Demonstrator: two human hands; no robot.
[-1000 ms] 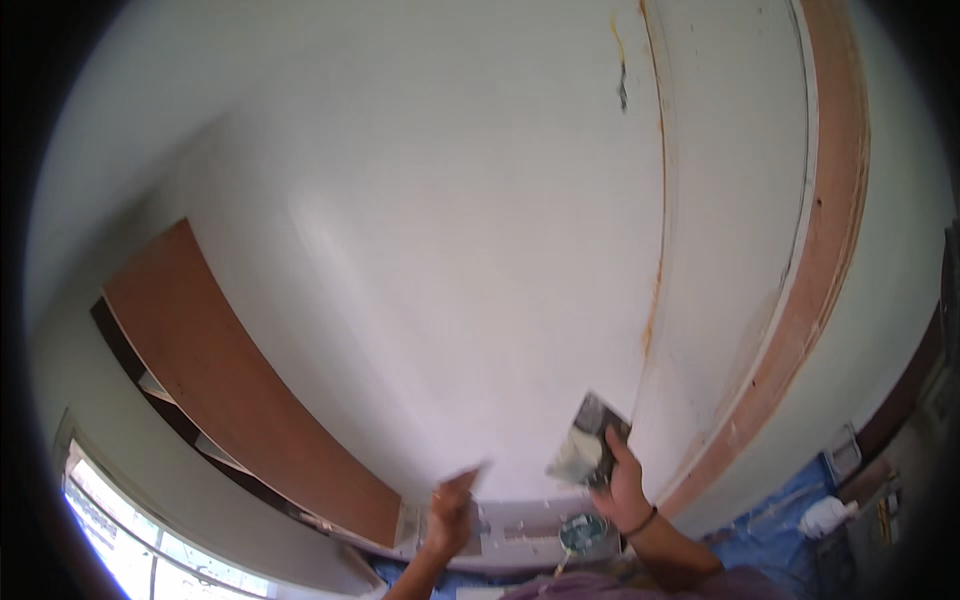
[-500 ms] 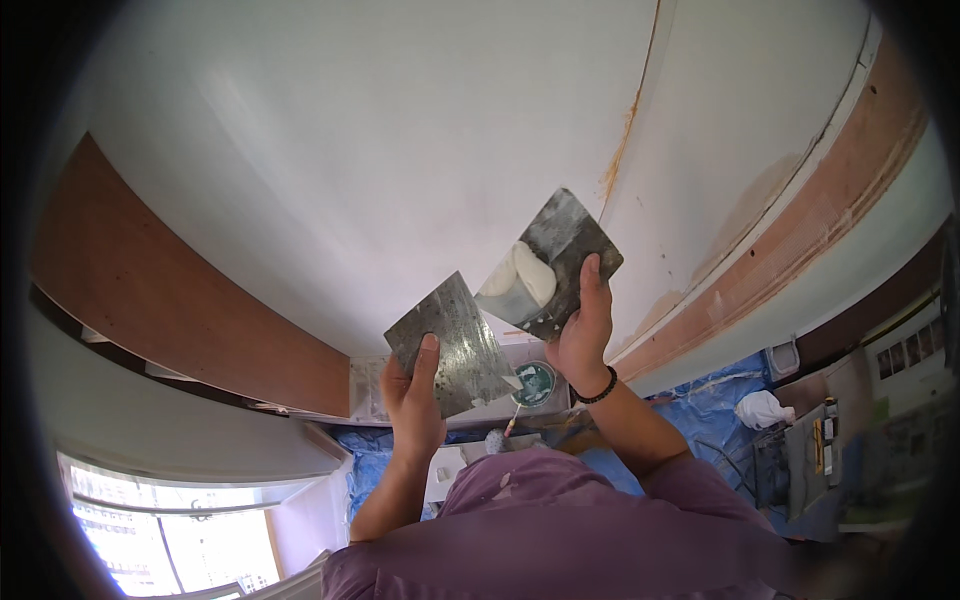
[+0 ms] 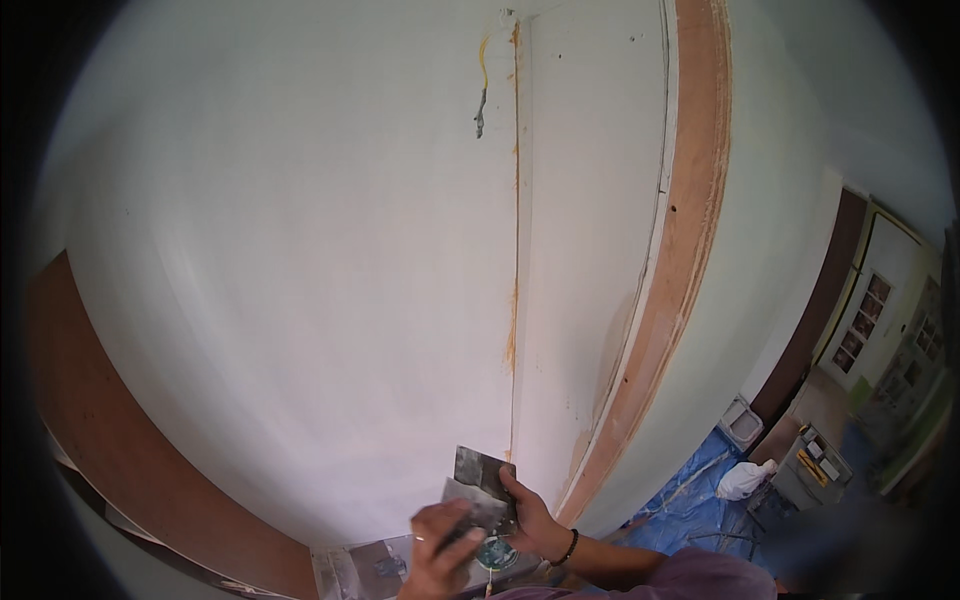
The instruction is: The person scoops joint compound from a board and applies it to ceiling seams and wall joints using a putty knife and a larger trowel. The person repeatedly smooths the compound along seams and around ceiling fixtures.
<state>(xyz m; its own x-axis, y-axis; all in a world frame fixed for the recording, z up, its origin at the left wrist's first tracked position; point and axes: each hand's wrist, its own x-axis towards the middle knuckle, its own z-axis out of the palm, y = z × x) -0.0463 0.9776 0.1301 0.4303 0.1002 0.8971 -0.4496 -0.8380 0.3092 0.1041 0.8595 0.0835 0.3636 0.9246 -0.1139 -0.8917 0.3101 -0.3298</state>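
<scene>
Left blade [image 3: 480, 508] and right blade [image 3: 482, 464], clamped in left hand [image 3: 438, 550] and right hand [image 3: 532, 518], are now overlapped. Blade-to-blade work is thus allowed.

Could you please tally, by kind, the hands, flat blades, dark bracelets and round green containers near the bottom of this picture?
Left hand and right hand: 2
Flat blades, one in each hand: 2
Dark bracelet: 1
Round green container: 1
Total: 6
</scene>
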